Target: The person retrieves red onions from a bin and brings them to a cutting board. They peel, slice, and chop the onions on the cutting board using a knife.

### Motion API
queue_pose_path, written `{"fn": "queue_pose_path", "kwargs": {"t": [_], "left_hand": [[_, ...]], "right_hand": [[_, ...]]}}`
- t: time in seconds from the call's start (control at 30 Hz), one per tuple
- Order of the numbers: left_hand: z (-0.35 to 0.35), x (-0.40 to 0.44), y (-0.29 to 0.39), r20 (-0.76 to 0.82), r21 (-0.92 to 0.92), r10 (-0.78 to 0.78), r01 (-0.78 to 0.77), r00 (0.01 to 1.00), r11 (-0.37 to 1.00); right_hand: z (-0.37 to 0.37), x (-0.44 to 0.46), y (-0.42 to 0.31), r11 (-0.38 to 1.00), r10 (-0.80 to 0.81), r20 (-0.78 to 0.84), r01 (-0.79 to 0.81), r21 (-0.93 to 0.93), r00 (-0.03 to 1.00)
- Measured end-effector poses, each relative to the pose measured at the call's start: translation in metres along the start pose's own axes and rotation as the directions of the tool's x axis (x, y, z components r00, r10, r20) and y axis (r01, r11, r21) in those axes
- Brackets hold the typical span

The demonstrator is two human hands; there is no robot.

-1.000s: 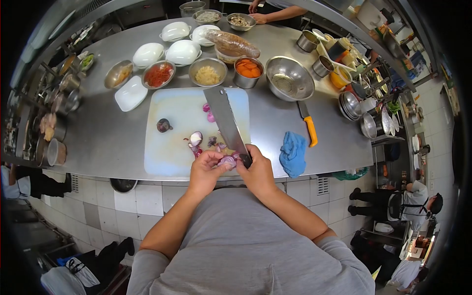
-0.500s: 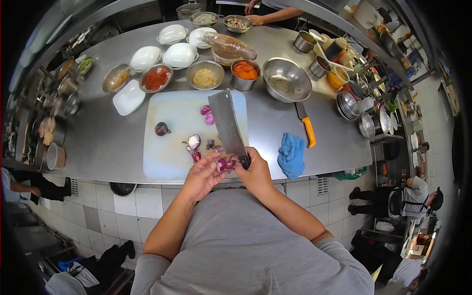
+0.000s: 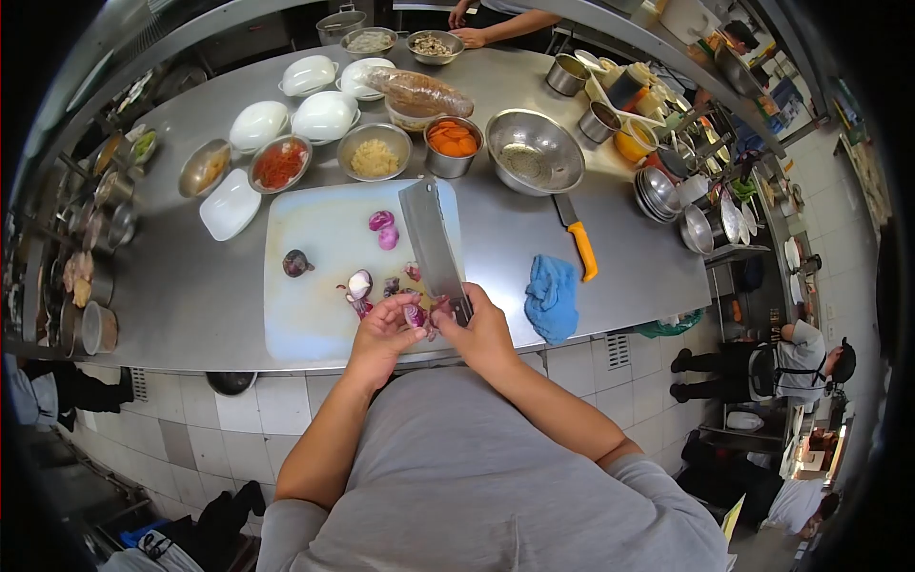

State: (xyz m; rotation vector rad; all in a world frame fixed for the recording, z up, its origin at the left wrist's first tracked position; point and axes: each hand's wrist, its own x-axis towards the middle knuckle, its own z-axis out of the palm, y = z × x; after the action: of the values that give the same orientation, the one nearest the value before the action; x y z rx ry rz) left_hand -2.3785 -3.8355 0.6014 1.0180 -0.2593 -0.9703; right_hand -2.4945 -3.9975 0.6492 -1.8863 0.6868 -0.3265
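My left hand (image 3: 383, 331) is closed on a piece of red onion (image 3: 414, 316) near the front edge of the white cutting board (image 3: 315, 224). In my right hand (image 3: 481, 331) is a cleaver (image 3: 431, 238), its broad blade pointing away from me over the board's right side. The right fingertips also reach to the onion, at some purple skin. On the board lie two peeled purple onion pieces (image 3: 383, 229), a whole dark onion (image 3: 296, 263), a cut onion half (image 3: 360, 284) and loose skins.
Behind the board stand bowls of shredded red food (image 3: 280, 165), chopped pale food (image 3: 375, 158) and sliced carrots (image 3: 453, 141), plus a large steel bowl (image 3: 535, 153). To the right lie a yellow-handled knife (image 3: 581, 243) and a blue cloth (image 3: 551, 300). Another person's hand (image 3: 470, 37) is across the table.
The view has shifted, so the table things sit a little further left. My left fingers have closed more around the onion piece. The cleaver stays in my right hand.
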Motion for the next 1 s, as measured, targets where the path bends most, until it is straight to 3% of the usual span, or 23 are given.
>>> {"fn": "queue_pose_path", "kwargs": {"t": [0.03,0.17,0.37,0.63,0.77,0.83,1.0], "left_hand": [[0.002,0.001,-0.001,-0.004,0.050,0.023,-0.023,1.000,0.998],[0.005,0.003,0.000,0.013,0.076,0.046,-0.046,0.999,0.996],[0.003,0.004,-0.006,0.055,0.050,0.094,-0.096,0.994,0.994],[0.005,-0.001,0.000,-0.003,0.092,0.046,-0.045,0.999,0.995],[0.000,-0.001,-0.002,-0.044,0.099,0.025,-0.021,0.999,0.995],[-0.001,0.002,-0.007,-0.019,0.087,0.070,-0.068,0.997,0.994],[0.001,0.003,-0.011,0.014,0.136,0.127,-0.128,0.992,0.982]], "right_hand": [[0.002,-0.001,0.001,0.994,0.004,0.030,-0.008,0.108,1.000],[0.005,0.002,0.003,0.996,-0.033,0.021,0.031,0.087,0.999],[0.006,0.007,-0.001,0.993,0.047,0.074,-0.054,0.100,0.996],[0.007,0.013,0.007,0.999,-0.004,0.038,0.005,-0.032,0.999],[0.001,0.012,-0.005,0.999,-0.006,0.086,0.004,0.031,0.996],[0.002,0.009,-0.009,0.996,-0.076,0.084,0.070,0.063,0.994],[0.003,0.012,-0.010,0.997,-0.064,0.110,0.068,-0.028,0.992]]}}
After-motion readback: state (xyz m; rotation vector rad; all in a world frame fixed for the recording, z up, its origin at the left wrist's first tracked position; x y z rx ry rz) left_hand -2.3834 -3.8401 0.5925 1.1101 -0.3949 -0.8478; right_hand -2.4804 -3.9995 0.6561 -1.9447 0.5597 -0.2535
